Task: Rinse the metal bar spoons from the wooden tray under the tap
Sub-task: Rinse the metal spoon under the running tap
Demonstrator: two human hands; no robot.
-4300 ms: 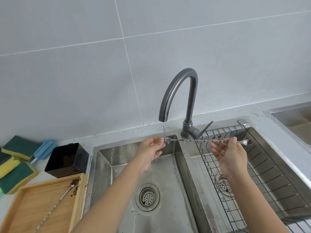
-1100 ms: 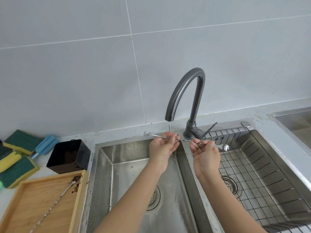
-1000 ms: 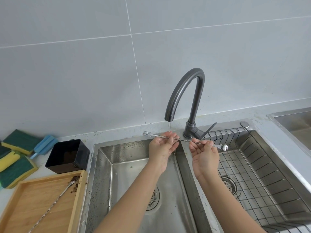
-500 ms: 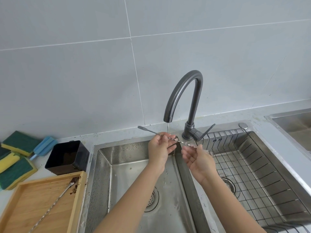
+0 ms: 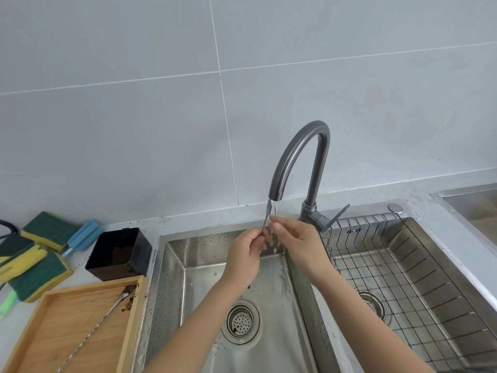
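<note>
While water runs, bar spoon (image 5: 266, 219) above left-hand grip (image 5: 248, 249)

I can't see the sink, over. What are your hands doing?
Left hand pinches spoon upright under tap. Right hand rubs it. Second spoon waits on tray.

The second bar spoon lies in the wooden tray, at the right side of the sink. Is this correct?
Not quite. The head view shows the wooden tray with the second bar spoon on the counter left of the sink, not right. The rest holds: the spoon lies in the tray.
</note>
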